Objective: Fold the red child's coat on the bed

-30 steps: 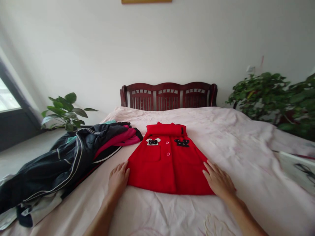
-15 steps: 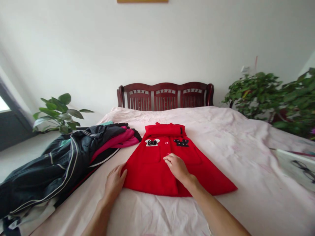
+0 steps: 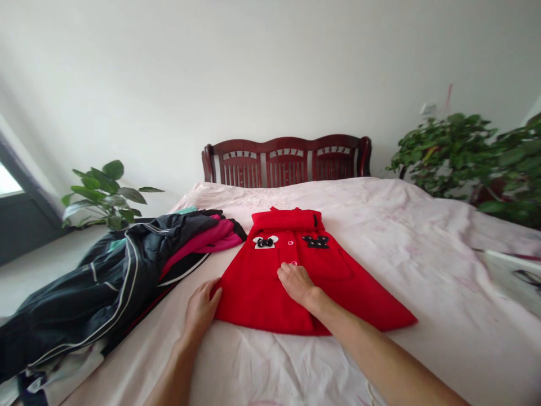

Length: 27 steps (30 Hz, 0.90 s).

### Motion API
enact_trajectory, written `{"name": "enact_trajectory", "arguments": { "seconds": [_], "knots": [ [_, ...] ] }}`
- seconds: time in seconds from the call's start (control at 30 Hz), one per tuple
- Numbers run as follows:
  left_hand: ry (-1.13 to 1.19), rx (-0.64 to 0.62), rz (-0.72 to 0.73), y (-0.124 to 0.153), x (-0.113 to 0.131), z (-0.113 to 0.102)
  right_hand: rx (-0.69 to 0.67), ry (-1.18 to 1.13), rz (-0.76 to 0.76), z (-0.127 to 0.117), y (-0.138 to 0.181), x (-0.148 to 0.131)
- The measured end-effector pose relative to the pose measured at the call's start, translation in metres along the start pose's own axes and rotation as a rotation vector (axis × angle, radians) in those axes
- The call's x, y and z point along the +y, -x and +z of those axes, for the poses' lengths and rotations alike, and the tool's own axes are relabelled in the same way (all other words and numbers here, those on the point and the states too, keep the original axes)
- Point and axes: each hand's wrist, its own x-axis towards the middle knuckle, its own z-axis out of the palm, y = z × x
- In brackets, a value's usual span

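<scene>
A red felt child's coat lies flat on the bed, collar towards the headboard. It has a white patch with a black bow, a black dotted patch and pink buttons. My right hand rests palm down on the coat's middle, just below a pink button, holding nothing. My left hand lies on the sheet with its fingertips touching the coat's left edge. The coat's lower right corner spreads out towards the right.
The pale pink bedsheet has creases near me. A heap of black jacket and magenta clothing lies to the left of the coat. A dark wooden headboard stands behind, with potted plants on both sides. A white sheet lies at the right edge.
My right hand has moved from the coat's right edge onto its middle. The coat's lower right corner now reaches further right. My left hand has barely moved.
</scene>
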Motion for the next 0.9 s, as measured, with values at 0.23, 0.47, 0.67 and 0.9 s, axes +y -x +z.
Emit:
{"name": "enact_trajectory", "arguments": {
  "seconds": [0.23, 0.47, 0.67, 0.9],
  "knots": [
    [-0.006, 0.005, -0.005, 0.000, 0.001, 0.001, 0.264, -0.237, 0.271, 0.019, 0.012, 0.027],
    [-0.001, 0.013, -0.009, 0.001, 0.006, -0.002, 0.387, -0.621, 0.321, 0.013, 0.018, 0.033],
    [0.008, 0.019, -0.022, 0.001, 0.008, -0.003, 0.296, -0.757, 0.158, -0.012, 0.058, -0.008],
    [0.040, 0.030, -0.026, 0.001, 0.008, -0.003, -0.076, -0.564, -0.382, -0.022, 0.096, -0.068]
  ]
}}
